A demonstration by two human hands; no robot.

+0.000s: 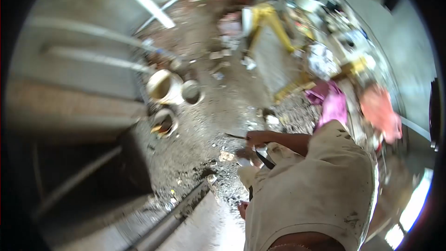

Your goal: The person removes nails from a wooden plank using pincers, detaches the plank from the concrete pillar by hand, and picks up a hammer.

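Note:
My right hand (258,138) reaches across from a beige sleeve, its fingers closed around a thin dark rod-like thing (235,135) that points left; its exact kind is too blurred to tell. Just below that hand is a smeared brown and whitish shape (249,156), with a dark band beside it. I cannot tell whether this is part of my left hand or a foot. A small patch of skin (242,210) shows at the shirt's left edge, also unclear. My beige shirt (311,181), stained in places, fills the lower right.
Two whitish buckets (160,88) (191,92) and a third container (164,123) stand to the left. A yellow-edged board (274,58) lies ahead among scattered rubbish. Pink cloth (332,102) and orange cloth (381,109) are on the right. A metal bar (172,218) runs across the lower left.

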